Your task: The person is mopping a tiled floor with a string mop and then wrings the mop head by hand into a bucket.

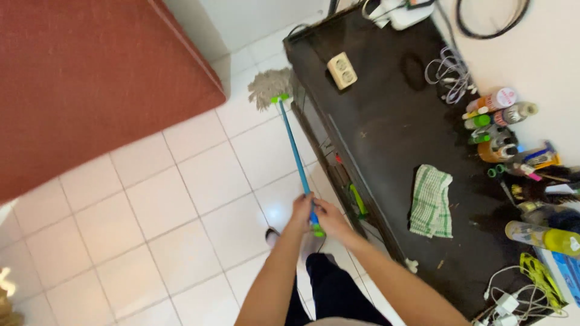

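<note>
Left hand: the left hand (300, 209) is curled closed around the thin blue metal mop pole (295, 151), just above the other hand.
Right hand: the right hand (328, 218) is wrapped tight on the same pole at its green grip end (316, 228); the two hands sit together, touching or nearly so.
Mop: the pole slants away from the hands to a grey string mop head (270, 86) with a green collar, which lies on the white tiled floor (181, 199) just beside the front edge of the long dark brown wooden cabinet (393, 133).
On the cabinet: a green-and-white checked cloth (431, 201) lies folded near its middle; a cream double socket block (342, 70) sits near the far end; bottles and cables crowd the wall side.
Across the floor from the cabinet: a red-brown mattress (90, 78).
</note>
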